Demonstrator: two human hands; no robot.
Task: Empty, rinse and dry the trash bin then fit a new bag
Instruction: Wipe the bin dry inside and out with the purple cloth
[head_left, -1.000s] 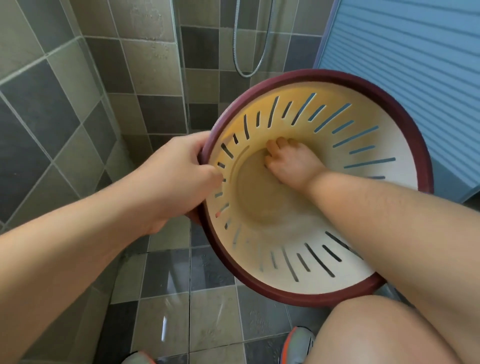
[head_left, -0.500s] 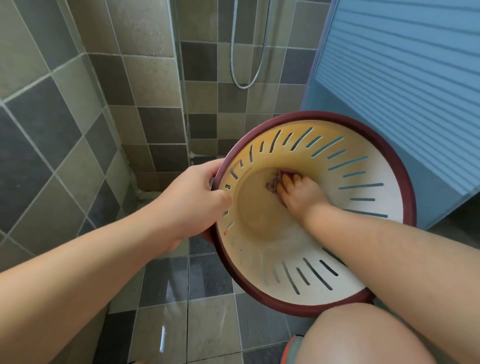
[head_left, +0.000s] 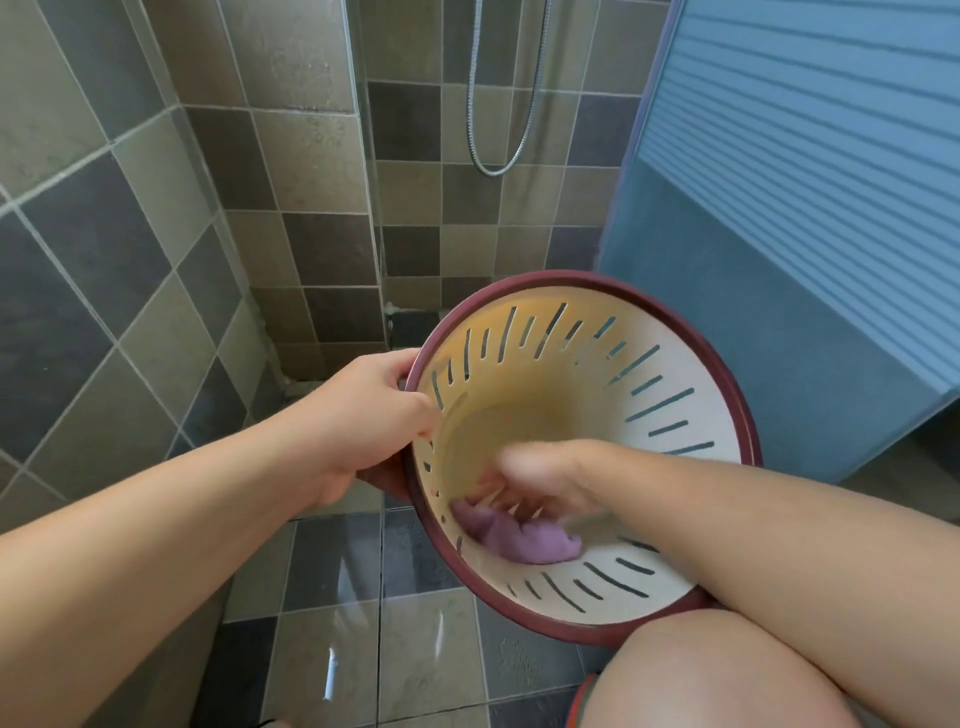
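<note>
A cream trash bin (head_left: 670, 374) with a dark red rim and slotted walls is tilted toward me, its opening facing the camera. My left hand (head_left: 371, 418) grips the rim on its left side. Inside the bin, my right hand (head_left: 540, 480) is blurred with motion and presses a purple cloth (head_left: 514, 538) against the lower left inner wall. The bin's inside holds no trash.
Tiled walls meet in a corner behind the bin, with a metal shower hose (head_left: 501, 104) hanging there. A blue ribbed panel (head_left: 810, 171) stands at the right. The wet tiled floor (head_left: 363, 623) lies below, and my knee (head_left: 727, 680) sits under the bin.
My right hand has moved with the cloth from the bin's bottom to the lower left inner wall. The bin has dropped lower in view. My left hand keeps its hold on the rim.
</note>
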